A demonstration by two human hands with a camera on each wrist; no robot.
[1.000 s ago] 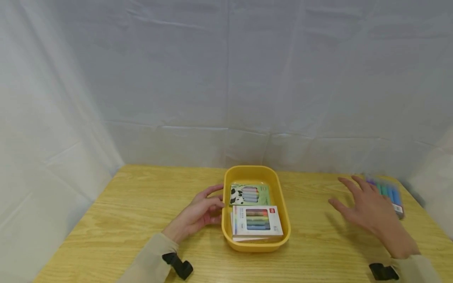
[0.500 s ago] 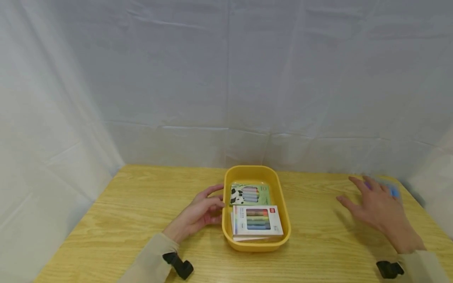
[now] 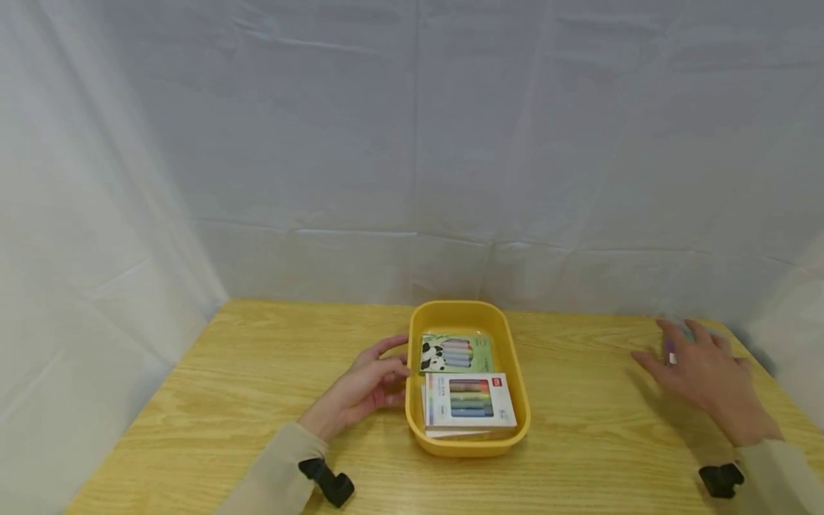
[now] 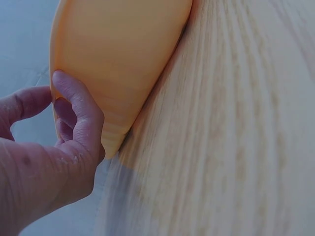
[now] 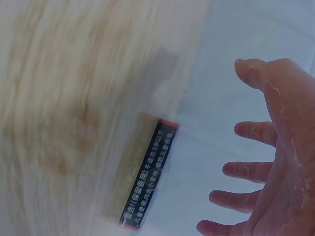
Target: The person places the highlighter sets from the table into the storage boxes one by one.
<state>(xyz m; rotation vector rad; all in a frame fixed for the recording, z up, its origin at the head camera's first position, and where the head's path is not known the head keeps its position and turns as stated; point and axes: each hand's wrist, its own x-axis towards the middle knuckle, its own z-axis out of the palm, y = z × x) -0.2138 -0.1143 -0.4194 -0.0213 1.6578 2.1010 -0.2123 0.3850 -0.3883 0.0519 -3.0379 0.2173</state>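
In the head view, my left hand point(image 3: 363, 386) holds the left side of a yellow plastic basket point(image 3: 523, 400), with the thumb at its rim. Seen from the left wrist, bent fingers lie against the basket's outer wall point(image 4: 118, 59). Inside it are a white box point(image 3: 502, 400) with a window onto coloured sticks and a green box point(image 3: 483, 354) with a panda picture. My right hand point(image 3: 711, 379) hovers with spread fingers over a pack of coloured sticks point(image 3: 671, 354), mostly hidden. The right wrist view shows that pack's black printed side point(image 5: 150, 172) apart from the fingertips.
The wooden table point(image 3: 277, 357) carries the basket near its far middle and the pack at its far right corner. A pale sheet point(image 3: 412, 143) hangs behind the table and along both sides.
My right hand has moved right and slightly away from me, covering more of the pack of coloured sticks. The left hand and the basket have stayed in place.
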